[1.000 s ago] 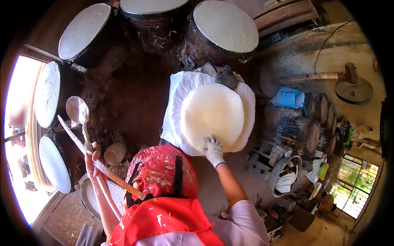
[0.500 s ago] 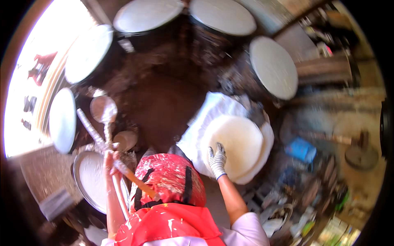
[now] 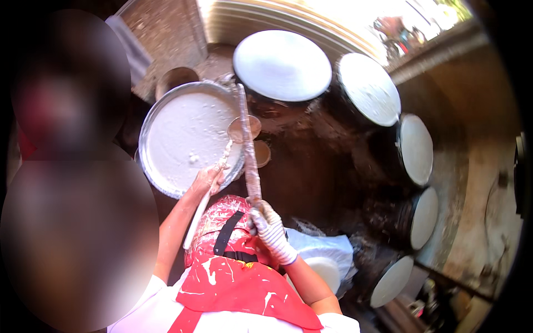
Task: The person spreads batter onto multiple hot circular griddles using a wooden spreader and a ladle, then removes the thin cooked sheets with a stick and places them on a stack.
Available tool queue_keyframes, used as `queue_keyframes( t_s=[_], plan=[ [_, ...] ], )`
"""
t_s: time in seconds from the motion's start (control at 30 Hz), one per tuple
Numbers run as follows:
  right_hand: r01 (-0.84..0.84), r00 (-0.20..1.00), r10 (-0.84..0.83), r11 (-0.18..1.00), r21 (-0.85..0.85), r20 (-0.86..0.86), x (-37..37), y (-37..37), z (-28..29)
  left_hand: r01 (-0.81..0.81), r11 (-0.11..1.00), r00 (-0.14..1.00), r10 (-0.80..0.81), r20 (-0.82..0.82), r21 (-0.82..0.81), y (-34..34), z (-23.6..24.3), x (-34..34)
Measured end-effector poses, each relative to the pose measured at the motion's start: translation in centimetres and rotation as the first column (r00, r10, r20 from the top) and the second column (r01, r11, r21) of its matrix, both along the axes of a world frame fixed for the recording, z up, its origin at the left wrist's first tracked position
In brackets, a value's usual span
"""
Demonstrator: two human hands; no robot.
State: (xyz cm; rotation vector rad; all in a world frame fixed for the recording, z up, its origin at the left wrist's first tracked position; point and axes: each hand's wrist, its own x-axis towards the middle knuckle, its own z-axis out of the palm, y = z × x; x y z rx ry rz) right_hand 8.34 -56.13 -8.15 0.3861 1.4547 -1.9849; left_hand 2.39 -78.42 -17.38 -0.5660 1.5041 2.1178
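Note:
My bare left hand (image 3: 210,178) is closed round the pale handle of a ladle (image 3: 244,130). The ladle's bowl hangs at the right rim of a wide round pan (image 3: 145,145) of white batter (image 3: 180,130). My right hand (image 3: 271,226), in a striped glove, grips the near end of a long flat batter-smeared stick (image 3: 249,147). This stick points away from me and crosses in front of the ladle's bowl. A small round bowl (image 3: 262,154) lies below, right of the stick. The stack of thin round white sheets (image 3: 321,272) is partly hidden by my right arm.
Several round white-topped griddles (image 3: 282,65) stand in an arc from the far middle to the lower right. White cloth or plastic (image 3: 327,250) lies beside the sheets. Beyond the pan are a brown pot (image 3: 177,77) and a board (image 3: 166,39). Blurred patches cover the left.
The view has swung left toward the batter pan. My right hand has left the round sheets and taken the long stick, which my left hand held together with the ladle.

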Motion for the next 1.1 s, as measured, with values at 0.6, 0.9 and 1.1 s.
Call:
queue_keyframes(
  t_s=[0.6,0.9,1.1],
  plan=[
    [-0.437,0.720,0.690,0.530,0.727,-0.071,-9.9,2.5,-3.8,0.024,0.893,0.936,0.137,0.323,-0.450,-8.0,-12.7,-0.3],
    [-0.567,0.822,0.555,0.779,0.268,0.125,-13.8,3.2,-11.5,-0.192,0.896,0.748,0.398,0.531,-0.401,-3.1,-14.3,6.8],
    [-0.519,0.792,0.606,0.736,0.436,-0.080,-15.3,1.8,-23.3,-0.593,0.764,0.594,0.628,0.504,-0.253,-1.2,-9.9,10.2]
  ],
)
